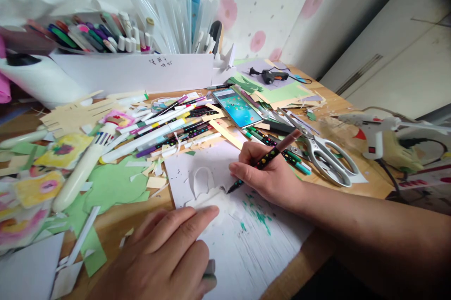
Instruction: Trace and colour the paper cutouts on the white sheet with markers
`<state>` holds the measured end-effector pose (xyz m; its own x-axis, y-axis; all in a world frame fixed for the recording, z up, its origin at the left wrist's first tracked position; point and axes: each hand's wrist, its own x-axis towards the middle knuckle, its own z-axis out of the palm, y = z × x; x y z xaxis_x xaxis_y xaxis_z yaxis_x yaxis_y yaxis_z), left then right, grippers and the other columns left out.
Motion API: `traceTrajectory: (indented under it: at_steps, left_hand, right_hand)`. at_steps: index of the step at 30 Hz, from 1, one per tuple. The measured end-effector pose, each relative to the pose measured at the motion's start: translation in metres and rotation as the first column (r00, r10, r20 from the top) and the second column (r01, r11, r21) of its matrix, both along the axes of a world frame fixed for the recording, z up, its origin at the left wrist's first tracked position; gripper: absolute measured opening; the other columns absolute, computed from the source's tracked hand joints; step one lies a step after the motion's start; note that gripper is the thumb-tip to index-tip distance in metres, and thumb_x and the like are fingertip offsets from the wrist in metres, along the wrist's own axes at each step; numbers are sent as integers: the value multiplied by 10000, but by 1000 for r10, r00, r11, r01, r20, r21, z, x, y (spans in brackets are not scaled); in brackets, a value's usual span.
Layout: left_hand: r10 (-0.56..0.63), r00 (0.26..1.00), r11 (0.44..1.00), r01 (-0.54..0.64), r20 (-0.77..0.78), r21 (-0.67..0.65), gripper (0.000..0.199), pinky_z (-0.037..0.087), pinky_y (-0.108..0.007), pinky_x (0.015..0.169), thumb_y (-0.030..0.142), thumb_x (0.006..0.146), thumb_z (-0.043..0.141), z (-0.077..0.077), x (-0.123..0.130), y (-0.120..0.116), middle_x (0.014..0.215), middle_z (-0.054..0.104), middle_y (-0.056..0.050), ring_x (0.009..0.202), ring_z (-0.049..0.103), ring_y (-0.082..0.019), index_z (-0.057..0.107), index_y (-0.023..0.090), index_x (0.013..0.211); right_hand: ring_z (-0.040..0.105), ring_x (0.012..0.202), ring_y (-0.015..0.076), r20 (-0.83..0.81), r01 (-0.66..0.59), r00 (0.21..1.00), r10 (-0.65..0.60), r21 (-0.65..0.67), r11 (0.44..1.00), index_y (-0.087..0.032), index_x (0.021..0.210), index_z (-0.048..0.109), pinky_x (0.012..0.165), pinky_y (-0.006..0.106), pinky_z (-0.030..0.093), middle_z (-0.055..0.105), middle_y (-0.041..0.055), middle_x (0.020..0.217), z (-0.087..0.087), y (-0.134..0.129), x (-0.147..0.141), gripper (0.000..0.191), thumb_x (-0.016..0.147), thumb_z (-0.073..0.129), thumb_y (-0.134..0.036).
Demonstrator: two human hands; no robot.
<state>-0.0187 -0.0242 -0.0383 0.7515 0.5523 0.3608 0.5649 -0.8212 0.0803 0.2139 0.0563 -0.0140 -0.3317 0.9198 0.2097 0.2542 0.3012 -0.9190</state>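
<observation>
Marker (pixel 269 156) tip seemingly against cutout (pixel 206 199)

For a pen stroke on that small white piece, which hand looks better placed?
Likely the right hand: it grips the dark patterned marker, tip beside the white piece. The left hand stretches a finger over it.

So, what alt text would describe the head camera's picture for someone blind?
Right-hand fingers hold a dark, patterned pen, its tip at a white paper cutout; left-hand fingers rest on the cutout, over a marked white sheet. Around them on a table lie pens, green paper, a phone and scissors.
</observation>
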Motion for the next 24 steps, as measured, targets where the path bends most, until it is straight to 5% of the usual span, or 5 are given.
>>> traceTrajectory:
  at_steps: [24]
  left_hand:
    - [-103,993,994,105,-54,36,118,377,-405,876,345,798,587,8,-4,11,1377,506,-42,1082,519,-270,554,231,806]
  right_hand:
    - [360,519,81,-28,18,999,-18,14,1000,-194,607,417,478,219,310,385,-62,559,0,-4,1,280,815,602,-223]
